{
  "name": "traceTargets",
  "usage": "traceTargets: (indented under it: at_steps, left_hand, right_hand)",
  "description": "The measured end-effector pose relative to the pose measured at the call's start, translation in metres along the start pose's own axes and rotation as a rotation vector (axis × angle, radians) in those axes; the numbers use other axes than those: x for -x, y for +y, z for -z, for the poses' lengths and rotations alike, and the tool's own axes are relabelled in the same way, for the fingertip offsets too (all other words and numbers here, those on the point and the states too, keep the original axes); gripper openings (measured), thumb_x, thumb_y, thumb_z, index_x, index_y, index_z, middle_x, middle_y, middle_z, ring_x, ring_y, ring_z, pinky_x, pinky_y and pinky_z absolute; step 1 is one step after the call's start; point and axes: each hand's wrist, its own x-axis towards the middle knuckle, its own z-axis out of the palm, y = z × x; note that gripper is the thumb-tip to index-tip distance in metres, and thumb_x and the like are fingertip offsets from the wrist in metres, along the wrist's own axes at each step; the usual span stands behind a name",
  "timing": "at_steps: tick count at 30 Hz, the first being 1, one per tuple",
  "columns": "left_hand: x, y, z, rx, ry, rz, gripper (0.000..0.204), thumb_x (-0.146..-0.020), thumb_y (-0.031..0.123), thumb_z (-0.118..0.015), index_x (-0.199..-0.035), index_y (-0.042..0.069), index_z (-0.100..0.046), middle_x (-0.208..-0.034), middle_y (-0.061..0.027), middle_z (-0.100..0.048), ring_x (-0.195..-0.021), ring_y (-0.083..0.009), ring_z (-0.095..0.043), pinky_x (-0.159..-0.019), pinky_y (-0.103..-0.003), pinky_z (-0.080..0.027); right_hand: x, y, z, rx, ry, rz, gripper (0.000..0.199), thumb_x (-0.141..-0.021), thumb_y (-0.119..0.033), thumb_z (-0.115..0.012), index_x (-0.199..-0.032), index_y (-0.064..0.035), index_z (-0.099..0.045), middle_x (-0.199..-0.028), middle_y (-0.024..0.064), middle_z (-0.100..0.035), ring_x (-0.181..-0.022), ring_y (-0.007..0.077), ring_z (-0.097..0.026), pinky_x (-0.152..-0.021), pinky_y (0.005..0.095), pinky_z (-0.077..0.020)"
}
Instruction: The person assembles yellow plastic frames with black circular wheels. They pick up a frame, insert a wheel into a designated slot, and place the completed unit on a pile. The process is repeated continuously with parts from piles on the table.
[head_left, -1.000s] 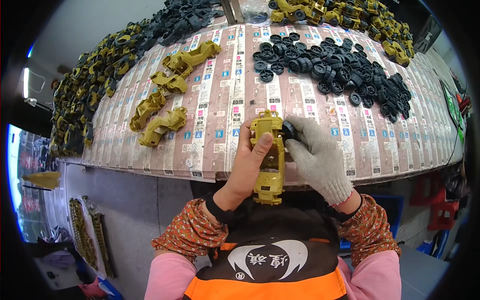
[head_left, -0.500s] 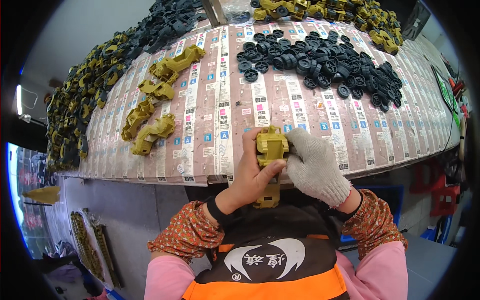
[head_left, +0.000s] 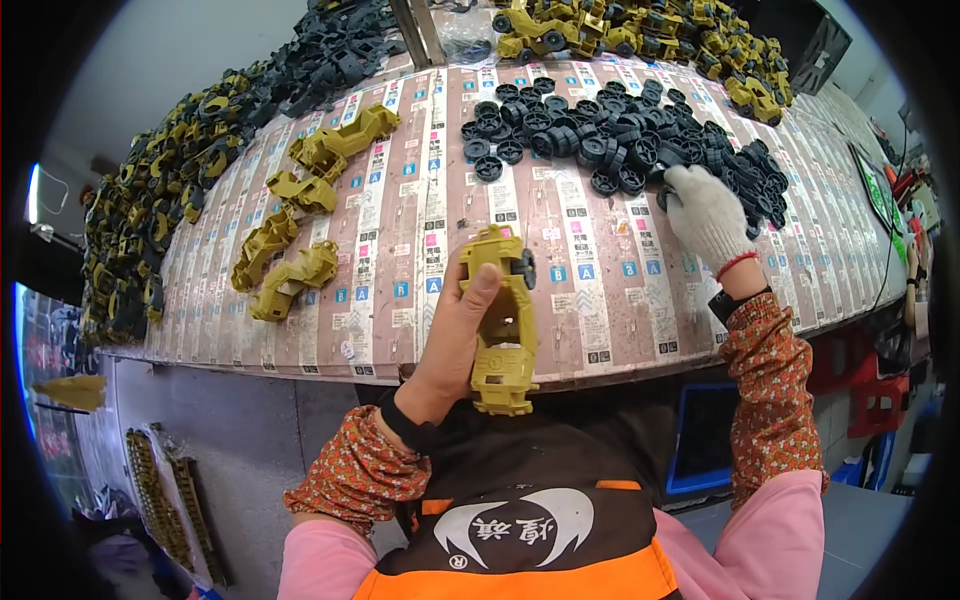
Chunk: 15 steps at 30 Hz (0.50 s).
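Near the table's front edge, my bare left hand [head_left: 452, 335] grips a yellow plastic toy car body [head_left: 502, 365], its thumb lying across the top. One black wheel [head_left: 523, 268] sits on the far right side of that body. Over to the right, my right hand [head_left: 708, 212], in a pale knitted glove, is at the near edge of a heap of black toy wheels [head_left: 620, 135]. Its fingers are pinched together on a dark wheel [head_left: 664, 198], mostly hidden by the glove.
Several yellow car bodies [head_left: 294, 280] lie in a row on the left of the paper-covered table [head_left: 400, 320]. A heap of yellow and black parts [head_left: 150, 220] lines the far left, black parts [head_left: 335, 50] behind it. Wheeled yellow cars [head_left: 640, 30] fill the back right.
My right hand has left the car body and moved right and away to the wheel heap. My left hand has shifted slightly left with the body, whose right-side wheel now shows.
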Motion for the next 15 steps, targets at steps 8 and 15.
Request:
traceTargets:
  at_steps: [8, 15]
  left_hand:
    - [0.002, 0.0, 0.014, -0.034, 0.087, 0.016, 0.057, -0.108, 0.06, -0.054, -0.138, 0.013, -0.057, -0.1, -0.0027, -0.069, -0.084, -0.0144, -0.072, -0.075, -0.036, -0.065]
    - [-0.002, -0.001, 0.008, 0.032, 0.078, -0.05, 0.059, -0.107, 0.067, -0.05, -0.128, 0.012, -0.06, -0.094, -0.0027, -0.069, -0.078, -0.0148, -0.072, -0.07, -0.032, -0.062]
  right_hand:
    - [0.022, -0.026, 0.007, -0.165, -0.122, 0.031, 0.024, -0.095, -0.016, -0.064, -0.112, 0.0006, -0.063, -0.113, 0.025, -0.067, -0.106, 0.0417, -0.069, -0.093, 0.0484, -0.0564]
    - [0.087, -0.115, 0.061, -1.348, -0.591, -0.16, 0.039, -0.107, -0.019, -0.057, -0.143, -0.0023, -0.06, -0.114, 0.0026, -0.067, -0.095, 0.0098, -0.06, -0.085, 0.0289, -0.0537]
